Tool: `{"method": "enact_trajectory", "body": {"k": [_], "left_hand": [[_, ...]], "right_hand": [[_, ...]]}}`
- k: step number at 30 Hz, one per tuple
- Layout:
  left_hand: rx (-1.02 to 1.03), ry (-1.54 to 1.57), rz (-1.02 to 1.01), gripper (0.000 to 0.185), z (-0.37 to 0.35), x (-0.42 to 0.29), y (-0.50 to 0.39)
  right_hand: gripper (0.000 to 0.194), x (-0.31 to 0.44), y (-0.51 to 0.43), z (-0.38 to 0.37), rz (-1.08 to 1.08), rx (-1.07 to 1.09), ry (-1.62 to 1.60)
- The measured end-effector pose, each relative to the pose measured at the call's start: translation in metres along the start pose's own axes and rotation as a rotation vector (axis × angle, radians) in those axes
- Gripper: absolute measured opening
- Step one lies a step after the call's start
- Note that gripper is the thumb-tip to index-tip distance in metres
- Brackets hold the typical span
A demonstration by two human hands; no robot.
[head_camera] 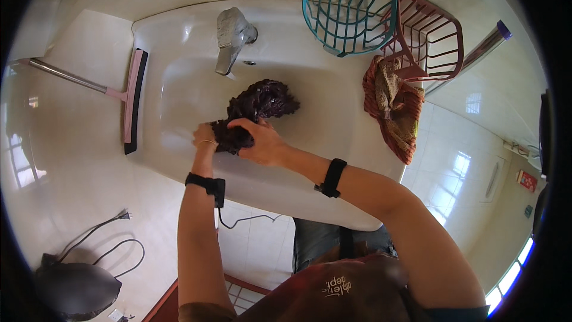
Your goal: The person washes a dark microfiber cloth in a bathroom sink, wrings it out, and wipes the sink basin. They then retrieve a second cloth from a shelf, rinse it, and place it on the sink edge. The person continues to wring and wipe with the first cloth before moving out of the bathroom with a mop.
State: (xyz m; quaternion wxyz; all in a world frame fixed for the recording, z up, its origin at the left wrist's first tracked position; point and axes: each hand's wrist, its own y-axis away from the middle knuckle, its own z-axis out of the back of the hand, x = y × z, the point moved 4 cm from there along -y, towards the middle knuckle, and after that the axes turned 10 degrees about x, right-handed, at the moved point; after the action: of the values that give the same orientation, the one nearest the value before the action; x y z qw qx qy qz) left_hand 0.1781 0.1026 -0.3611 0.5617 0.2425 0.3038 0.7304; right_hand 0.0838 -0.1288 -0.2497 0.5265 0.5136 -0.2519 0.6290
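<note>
A dark purple, wet-looking bunch of crumpled, ruffled fabric point(264, 98) lies in the white sink point(187, 80). My left hand point(205, 136) grips its near left end, with the fingertips hidden behind the fabric. From the right, my right hand point(264, 144) curls around the near part, thumb across the top. The far end of the bunch spreads over the basin floor beyond both hands. Above it, the metal faucet point(230, 42) points its spout into the basin; whether water runs is unclear. Each forearm wears a black strap.
A pink squeegee point(132, 100) stands along the sink's left edge. At the right back hang a teal wire basket point(351, 20) and a reddish-brown basket point(440, 38), above a striped cloth point(393, 109) on the rim. A black object point(78, 288) with cords is at lower left.
</note>
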Motion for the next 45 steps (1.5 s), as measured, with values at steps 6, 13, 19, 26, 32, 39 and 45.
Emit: {"method": "enact_trajectory", "body": {"k": [6, 13, 19, 26, 32, 39, 45], "left_hand": [[-0.311, -0.239, -0.524, 0.067, -0.016, -0.139, 0.067], [-0.02, -0.028, -0.466, 0.087, -0.013, -0.133, 0.064], [-0.099, 0.723, -1.005, 0.057, 0.041, -0.144, 0.151], [-0.352, 0.58, -1.151, 0.039, 0.056, -0.159, 0.218], [-0.495, 0.682, -1.174, 0.028, 0.029, -0.142, 0.163], [-0.337, 0.379, -0.893, 0.036, 0.054, -0.094, 0.106], [-0.129, -0.084, -0.711, 0.074, 0.077, -0.082, 0.107]], "right_hand": [[0.078, -0.102, -0.002, 0.005, -0.686, -0.208, -0.956], [0.085, -0.108, 0.0, 0.019, -0.706, -0.349, -0.928], [0.086, -0.057, -0.024, 0.031, -0.606, -0.242, -1.373], [0.046, -0.041, -0.037, 0.03, 0.107, 0.236, -1.449], [0.029, -0.05, -0.02, 0.01, -0.324, 0.145, -1.73], [0.031, -0.005, 0.003, 0.061, -0.289, -0.145, -0.853], [0.06, -0.042, 0.004, 0.103, -0.661, -0.107, 0.17]]}}
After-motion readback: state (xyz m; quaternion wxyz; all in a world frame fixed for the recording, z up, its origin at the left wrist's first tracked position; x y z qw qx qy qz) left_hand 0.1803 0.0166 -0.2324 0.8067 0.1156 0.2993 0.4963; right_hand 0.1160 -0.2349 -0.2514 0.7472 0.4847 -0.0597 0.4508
